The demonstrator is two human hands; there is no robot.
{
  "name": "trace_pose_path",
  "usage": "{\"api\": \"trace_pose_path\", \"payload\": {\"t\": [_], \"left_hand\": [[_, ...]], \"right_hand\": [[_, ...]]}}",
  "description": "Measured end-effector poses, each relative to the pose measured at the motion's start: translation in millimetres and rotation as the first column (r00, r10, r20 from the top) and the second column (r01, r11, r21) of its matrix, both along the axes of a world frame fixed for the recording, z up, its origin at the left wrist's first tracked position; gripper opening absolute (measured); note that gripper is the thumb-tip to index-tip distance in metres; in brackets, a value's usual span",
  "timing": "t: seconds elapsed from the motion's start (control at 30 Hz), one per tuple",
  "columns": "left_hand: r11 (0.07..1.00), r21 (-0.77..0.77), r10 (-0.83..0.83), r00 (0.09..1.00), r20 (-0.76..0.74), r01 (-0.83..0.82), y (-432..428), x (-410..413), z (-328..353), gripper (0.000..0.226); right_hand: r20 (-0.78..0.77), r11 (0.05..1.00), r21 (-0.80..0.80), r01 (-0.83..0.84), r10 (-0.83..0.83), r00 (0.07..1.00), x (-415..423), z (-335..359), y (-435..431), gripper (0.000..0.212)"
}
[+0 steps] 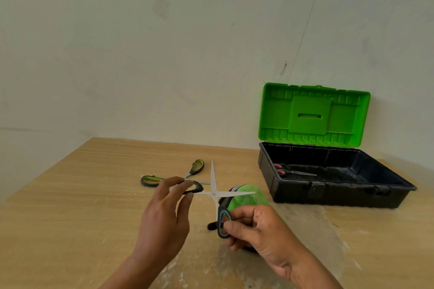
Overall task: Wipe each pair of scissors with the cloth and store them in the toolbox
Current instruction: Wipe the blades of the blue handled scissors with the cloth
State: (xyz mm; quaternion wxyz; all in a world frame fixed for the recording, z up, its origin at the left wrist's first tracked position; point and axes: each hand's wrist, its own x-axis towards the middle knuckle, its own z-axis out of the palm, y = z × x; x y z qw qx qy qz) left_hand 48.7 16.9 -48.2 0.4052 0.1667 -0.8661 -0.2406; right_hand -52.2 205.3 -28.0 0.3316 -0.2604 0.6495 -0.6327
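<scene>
- The blue-handled scissors are held spread wide in an X above the surface, most likely so both blades lie exposed for the cloth.
- The left hand pinches one handle loop at the left between thumb and fingertips; its grip is closed on that loop, the other fingers loosely curled.
- The right hand holds the nearer handle loop, fingers closed around it. The green cloth sits bunched just behind and partly under this hand; I cannot tell whether the hand also holds it.
- One blade tip lies over the cloth at the right, which suggests wiping is about to start or is under way.
- A second pair, the green-handled scissors, lies open on the surface just beyond the left hand, seemingly waiting its turn.
- The toolbox stands at the far right, lid propped open against the wall, ready for storing; red-handled scissors already lie inside near its left end.
</scene>
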Motion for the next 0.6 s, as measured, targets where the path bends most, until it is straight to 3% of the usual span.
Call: {"api": "trace_pose_path", "payload": {"t": [0.17,0.3,0.43,0.6], "left_hand": [[0.931,0.363,-0.043,0.999,-0.013,0.045,1.4,0.9,7.6,0.027],[0.769,0.632,-0.164,0.985,0.044,0.1,10.5,2.9,11.9,0.018],[0.67,0.728,-0.225,0.974,0.011,0.147,18.5,4.0,16.8,0.013],[0.661,0.739,-0.225,0.974,0.028,0.132,23.1,4.6,18.8,0.017]], "right_hand": [[-0.014,0.999,-0.003,0.042,-0.042,0.999,-2.1,-1.5,0.3,0.016],[-0.019,0.996,-0.016,0.084,-0.084,0.996,-1.8,-2.0,-0.6,0.015],[-0.039,0.994,-0.014,0.11,-0.11,0.993,-1.6,-3.2,-1.4,0.014],[-0.054,0.993,-0.002,0.114,-0.114,0.992,0.1,-5.9,-4.3,0.016]]}}
